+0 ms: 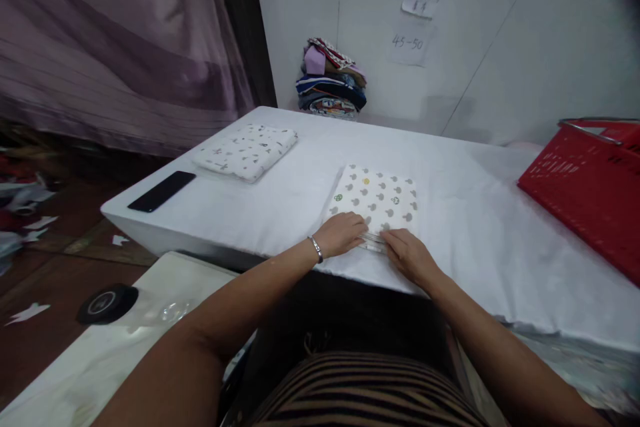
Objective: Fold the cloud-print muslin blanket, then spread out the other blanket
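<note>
A folded white cloth (376, 197) with grey tree-like prints and a few green and yellow ones lies before me on the white-covered table. At its near left edge is my left hand (343, 233), with a silver bracelet on the wrist and its fingers closed on the layered edge. My right hand (409, 255) pinches the same near edge a little to the right, its thumb mostly hidden. Farther left rests a second folded cloth (250, 150), white with small dark prints, apart from both hands.
A black phone (163, 191) lies near the left table edge (150, 230). On the right stands a red plastic basket (590, 180). Folded fabrics (333, 83) are stacked by the wall. Lower left, a black round object (107, 303) sits on a pale surface (120, 360).
</note>
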Demonstrator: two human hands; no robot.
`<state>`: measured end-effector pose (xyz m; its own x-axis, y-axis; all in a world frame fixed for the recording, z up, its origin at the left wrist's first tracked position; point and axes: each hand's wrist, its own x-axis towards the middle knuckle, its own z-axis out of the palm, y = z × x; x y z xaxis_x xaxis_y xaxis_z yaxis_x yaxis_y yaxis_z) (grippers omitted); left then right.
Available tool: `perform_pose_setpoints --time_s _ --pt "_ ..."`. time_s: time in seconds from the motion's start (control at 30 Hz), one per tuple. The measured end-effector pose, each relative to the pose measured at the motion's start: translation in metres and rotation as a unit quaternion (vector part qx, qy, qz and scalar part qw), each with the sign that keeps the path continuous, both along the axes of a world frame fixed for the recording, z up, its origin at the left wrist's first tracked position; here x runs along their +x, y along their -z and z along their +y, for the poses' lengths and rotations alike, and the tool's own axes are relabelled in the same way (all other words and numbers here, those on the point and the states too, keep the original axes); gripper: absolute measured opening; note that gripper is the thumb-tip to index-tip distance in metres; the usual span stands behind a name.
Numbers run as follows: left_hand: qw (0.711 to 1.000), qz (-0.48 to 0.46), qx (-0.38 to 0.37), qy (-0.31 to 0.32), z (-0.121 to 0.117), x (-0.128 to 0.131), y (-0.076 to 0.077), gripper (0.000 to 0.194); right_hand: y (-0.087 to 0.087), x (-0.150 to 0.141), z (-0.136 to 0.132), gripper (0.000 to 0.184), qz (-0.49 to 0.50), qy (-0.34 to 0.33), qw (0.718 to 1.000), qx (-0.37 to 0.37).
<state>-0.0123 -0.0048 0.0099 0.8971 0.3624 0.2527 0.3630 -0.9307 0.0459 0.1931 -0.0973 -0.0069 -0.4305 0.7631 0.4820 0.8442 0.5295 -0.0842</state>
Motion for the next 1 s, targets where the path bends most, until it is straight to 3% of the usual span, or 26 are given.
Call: perform_pose_setpoints --time_s 0.17,0.33,0.57,0.83,1.0 --pt "1.000 0.001 0.020 -0.024 0.002 0.002 0.001 0.017 -0.002 0.002 0.000 0.031 0.038 -0.011 0.999 0.002" --pt "0.999 -0.009 0.039 -0.015 0.001 0.001 0.005 0.020 -0.004 -0.001 -0.002 0.030 0.011 -0.012 1.000 -0.013" --pt "1.000 0.003 -0.004 0.019 0.004 -0.005 0.002 0.025 -0.004 -0.003 -0.001 0.028 -0.014 -0.005 0.999 -0.033" --pt "0.998 -0.012 -0.055 0.012 0.011 -0.002 -0.001 0.022 -0.010 -0.001 0.000 0.026 -0.001 0.001 0.999 -0.054" --pt "0.999 0.014 -0.040 0.014 0.011 -0.001 -0.004 0.020 -0.009 -0.002 0.001 0.029 -0.023 0.013 0.998 -0.062"
